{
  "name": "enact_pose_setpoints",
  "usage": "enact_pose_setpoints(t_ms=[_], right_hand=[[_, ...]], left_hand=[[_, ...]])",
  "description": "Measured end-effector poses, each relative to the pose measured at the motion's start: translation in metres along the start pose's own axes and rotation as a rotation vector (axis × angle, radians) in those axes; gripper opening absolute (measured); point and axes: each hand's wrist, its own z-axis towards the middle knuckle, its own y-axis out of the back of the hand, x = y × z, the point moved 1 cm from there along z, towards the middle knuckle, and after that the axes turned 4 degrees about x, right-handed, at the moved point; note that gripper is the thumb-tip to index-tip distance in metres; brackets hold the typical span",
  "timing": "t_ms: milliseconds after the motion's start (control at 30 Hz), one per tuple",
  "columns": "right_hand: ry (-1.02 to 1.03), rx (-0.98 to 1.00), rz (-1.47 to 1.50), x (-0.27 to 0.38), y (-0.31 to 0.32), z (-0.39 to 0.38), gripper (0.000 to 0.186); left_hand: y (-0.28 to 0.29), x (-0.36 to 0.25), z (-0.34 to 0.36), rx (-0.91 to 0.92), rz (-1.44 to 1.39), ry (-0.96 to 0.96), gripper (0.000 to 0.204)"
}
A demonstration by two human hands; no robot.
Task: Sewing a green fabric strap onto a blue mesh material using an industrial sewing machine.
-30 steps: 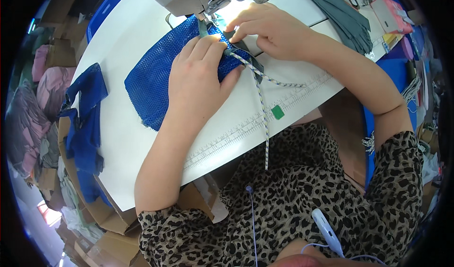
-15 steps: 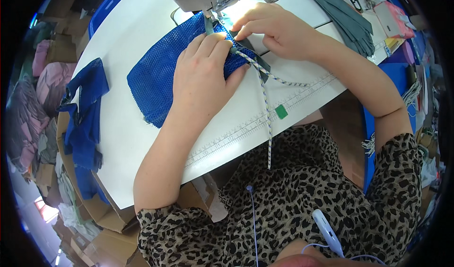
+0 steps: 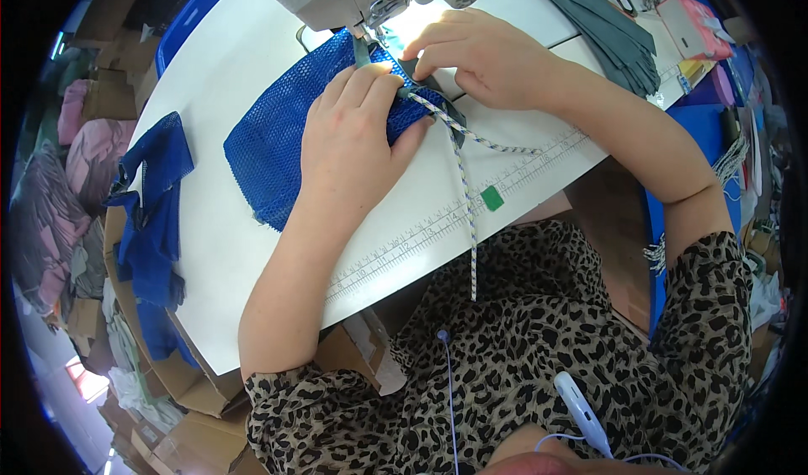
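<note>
My left hand [image 3: 349, 134] is on a piece of blue mesh fabric [image 3: 268, 143], its bent fingers pressing the fabric near the sewing machine's needle and its thumb lower down at the fabric's edge. A white cord with dark flecks [image 3: 465, 197] comes out by those fingertips; one end crosses the table and another hangs over the front edge. Close to the lit needle area, my right hand [image 3: 471, 58] has its fingers curled down at a dark grey strip [image 3: 427, 78] along the mesh edge. Its fingertips are partly lost in glare. The sewing machine head [image 3: 337, 0] stands just beyond both hands.
A printed ruler [image 3: 429, 233] runs along the front of the white table [image 3: 223, 307], with a green patch [image 3: 492, 197] beside it. Blue fabric pieces [image 3: 156, 197] drape over the left edge. Grey strips [image 3: 602, 33] lie at the far right, near a pink packet [image 3: 694, 27].
The whole picture, machine and table included, has shifted slightly left. Both hands keep nearly the same places on the fabric; little else differs.
</note>
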Motion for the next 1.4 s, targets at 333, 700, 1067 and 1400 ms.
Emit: enact_pose_setpoints(t_ms=[333,700,1067,1400], right_hand=[[0.017,0.009,-0.107,0.008,-0.002,0.001,0.019],[-0.002,-0.112,-0.163,-0.008,-0.017,0.004,0.023],[-0.080,0.010,0.130,-0.007,-0.002,0.009,0.025],[-0.144,0.001,0.152,0.005,-0.009,0.019,0.042]], left_hand=[[0.001,0.001,-0.004,0.012,0.029,0.015,0.041],[-0.009,0.018,0.010,-0.079,0.037,0.023,0.034],[0.007,0.020,0.002,-0.191,-0.067,0.088,0.054],[0.009,0.022,-0.004,0.056,-0.139,0.365,0.022]])
